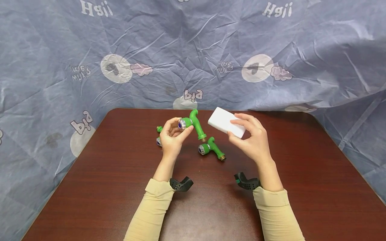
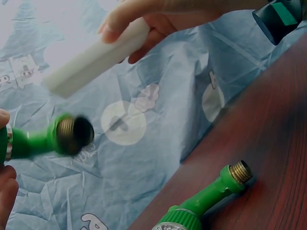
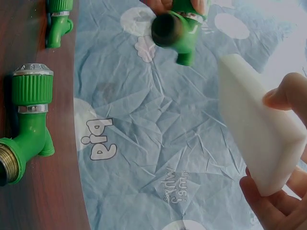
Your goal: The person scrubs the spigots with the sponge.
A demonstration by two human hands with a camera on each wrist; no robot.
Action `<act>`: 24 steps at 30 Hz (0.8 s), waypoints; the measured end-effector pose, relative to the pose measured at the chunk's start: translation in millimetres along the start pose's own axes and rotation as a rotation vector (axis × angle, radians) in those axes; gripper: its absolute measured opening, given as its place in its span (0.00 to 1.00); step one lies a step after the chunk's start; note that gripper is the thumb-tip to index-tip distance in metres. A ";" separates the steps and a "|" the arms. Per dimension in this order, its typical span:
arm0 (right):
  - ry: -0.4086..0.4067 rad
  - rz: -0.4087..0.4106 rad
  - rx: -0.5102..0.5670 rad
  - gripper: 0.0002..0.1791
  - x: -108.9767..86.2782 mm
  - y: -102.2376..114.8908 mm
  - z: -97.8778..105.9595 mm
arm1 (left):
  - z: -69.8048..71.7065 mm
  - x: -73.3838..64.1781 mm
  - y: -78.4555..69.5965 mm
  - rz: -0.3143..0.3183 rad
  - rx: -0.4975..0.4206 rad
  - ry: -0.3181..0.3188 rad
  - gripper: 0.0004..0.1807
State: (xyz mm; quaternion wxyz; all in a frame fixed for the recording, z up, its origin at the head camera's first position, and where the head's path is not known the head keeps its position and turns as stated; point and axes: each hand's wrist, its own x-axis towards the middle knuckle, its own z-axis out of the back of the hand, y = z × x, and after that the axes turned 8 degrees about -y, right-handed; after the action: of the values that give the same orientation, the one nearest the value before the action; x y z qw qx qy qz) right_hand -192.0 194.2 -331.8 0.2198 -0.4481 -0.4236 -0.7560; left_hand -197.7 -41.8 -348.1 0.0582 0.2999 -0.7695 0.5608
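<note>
My left hand grips a green tap by its ribbed knob, above the table. The tap's threaded brass end points down and to the right in the head view; the left wrist view shows its dark opening. My right hand pinches a white rectangular sponge block between thumb and fingers, tilted in the air. A gap separates block and tap. Below them a second green tap lies on the table. More green tap parts show behind my left hand, which partly hides them.
The dark red-brown wooden table reaches back to a wrinkled blue-grey printed cloth hanging behind it. Black wrist mounts sit on both forearms beside the pale yellow sleeves.
</note>
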 end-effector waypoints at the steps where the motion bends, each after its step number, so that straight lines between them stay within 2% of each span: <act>1: -0.005 0.004 0.003 0.17 0.1 -0.2 -0.3 | -0.1 -0.2 0.2 -0.006 0.002 0.010 0.23; 7: -0.017 0.027 0.030 0.19 -0.1 0.2 -2.5 | -1.4 -1.6 -1.6 -0.089 0.094 0.065 0.25; 10: -0.023 0.025 0.037 0.20 0.9 5.1 -4.3 | -2.0 -3.2 -3.3 -0.123 0.165 0.069 0.23; 15: -0.001 0.020 0.058 0.20 5.6 28.6 -5.0 | -3.2 -6.0 -4.6 -0.214 0.274 0.074 0.20; 18: 0.020 0.021 0.075 0.19 7.6 40.0 -5.6 | -3.5 -7.0 -4.1 -0.263 0.306 0.083 0.20; 21: 0.037 0.031 0.097 0.20 5.2 37.9 -9.5 | -4.1 -8.0 -3.4 -0.280 0.311 0.101 0.20; 24: 0.071 0.043 0.123 0.21 -0.6 26.7 -16.4 | -4.8 -9.7 -2.9 -0.277 0.317 0.125 0.21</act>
State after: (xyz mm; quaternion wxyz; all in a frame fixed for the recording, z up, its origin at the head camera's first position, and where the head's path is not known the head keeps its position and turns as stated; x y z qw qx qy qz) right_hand -180.8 166.0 -324.4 0.2778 -0.4158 -0.4516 -0.7389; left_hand -189.5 -34.2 -348.1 0.1345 0.3728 -0.6179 0.6791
